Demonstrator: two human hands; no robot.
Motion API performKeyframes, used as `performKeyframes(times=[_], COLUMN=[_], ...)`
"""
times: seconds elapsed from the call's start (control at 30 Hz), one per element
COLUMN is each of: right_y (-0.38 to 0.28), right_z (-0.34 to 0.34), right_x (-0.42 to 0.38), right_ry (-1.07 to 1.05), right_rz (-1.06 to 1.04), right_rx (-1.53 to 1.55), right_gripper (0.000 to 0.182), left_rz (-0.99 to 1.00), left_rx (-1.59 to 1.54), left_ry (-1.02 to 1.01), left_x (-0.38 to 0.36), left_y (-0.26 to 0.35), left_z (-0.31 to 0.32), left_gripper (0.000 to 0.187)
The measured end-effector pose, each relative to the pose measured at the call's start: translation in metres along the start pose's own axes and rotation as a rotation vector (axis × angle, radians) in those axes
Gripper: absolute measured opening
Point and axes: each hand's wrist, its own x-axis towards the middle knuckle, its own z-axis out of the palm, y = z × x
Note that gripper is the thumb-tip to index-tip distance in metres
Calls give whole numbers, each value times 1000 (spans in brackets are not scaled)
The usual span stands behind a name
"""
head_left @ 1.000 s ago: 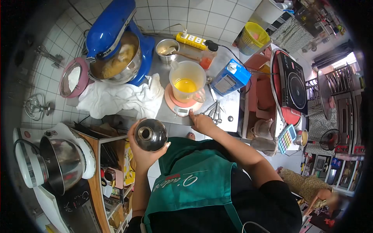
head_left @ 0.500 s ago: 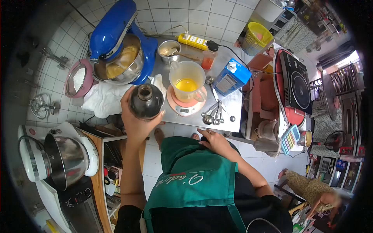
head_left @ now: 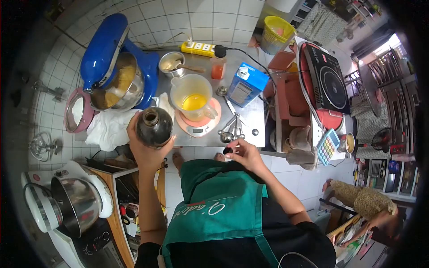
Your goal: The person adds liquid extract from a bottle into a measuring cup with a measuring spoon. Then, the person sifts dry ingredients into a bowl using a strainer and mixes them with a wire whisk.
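In my left hand is a dark glass bottle, its open neck facing up at me. My right hand pinches a small dark bottle cap by the front edge of the metal table. A clear plastic measuring jug with yellow liquid stands on a pink kitchen scale beyond the bottle. Close to my right hand lie several metal measuring spoons and a small round dark object.
A blue stand mixer with dough in its bowl stands at left. Behind the jug are a small metal pot, a jar, a blue carton and a yellow power strip. A person is at the lower right.
My right hand has lifted from near my apron to the table edge, and the cap now shows in its fingers. The view has shifted; the bottle stays in my left hand.
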Motion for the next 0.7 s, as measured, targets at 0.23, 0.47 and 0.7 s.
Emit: performKeyframes(times=[0.23,0.47,0.7], right_y=[16,72,34], right_z=[-45,-71,-57], right_x=[46,97,100], right_ry=[323,598,59], right_rz=[-214,-269,-685], right_rx=[-382,-633,-1142], right_gripper=[34,29,15], left_rz=[-12,-11,-61], left_rx=[100,103,217], left_ry=[-51,-8,12], left_x=[-20,-35,-52], left_y=[8,3,-8], left_z=[-5,-12,-22], left_gripper=[94,95,95])
